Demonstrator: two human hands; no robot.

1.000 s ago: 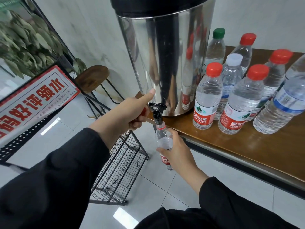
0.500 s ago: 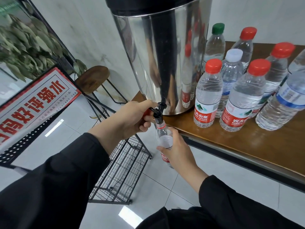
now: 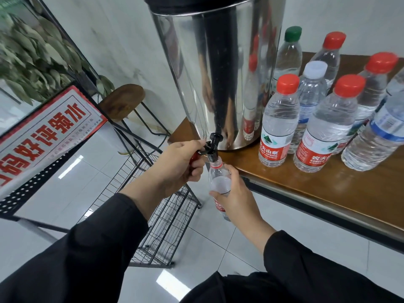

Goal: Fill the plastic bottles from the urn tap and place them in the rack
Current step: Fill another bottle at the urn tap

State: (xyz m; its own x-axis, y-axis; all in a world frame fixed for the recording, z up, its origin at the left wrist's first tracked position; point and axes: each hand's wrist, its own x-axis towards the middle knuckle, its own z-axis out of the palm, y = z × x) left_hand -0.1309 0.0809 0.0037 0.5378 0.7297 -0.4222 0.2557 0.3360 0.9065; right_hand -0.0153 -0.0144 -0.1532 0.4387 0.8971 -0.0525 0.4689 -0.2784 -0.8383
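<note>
Right hand holds bottle under tap; left hand grips it.

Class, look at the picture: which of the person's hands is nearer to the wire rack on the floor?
Left. The left hand grips the tap directly above the wire rack; the right hand holds the bottle, farther to the rack's right.

Shop interior, promotional sign, water urn

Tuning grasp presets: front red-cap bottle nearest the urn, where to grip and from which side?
Take the front red-cap bottle around its mid-body, just above the red label, coming from the table's front edge. It stands upright with open tabletop in front; the urn sits on one side and other bottles crowd behind and on the other.
</note>
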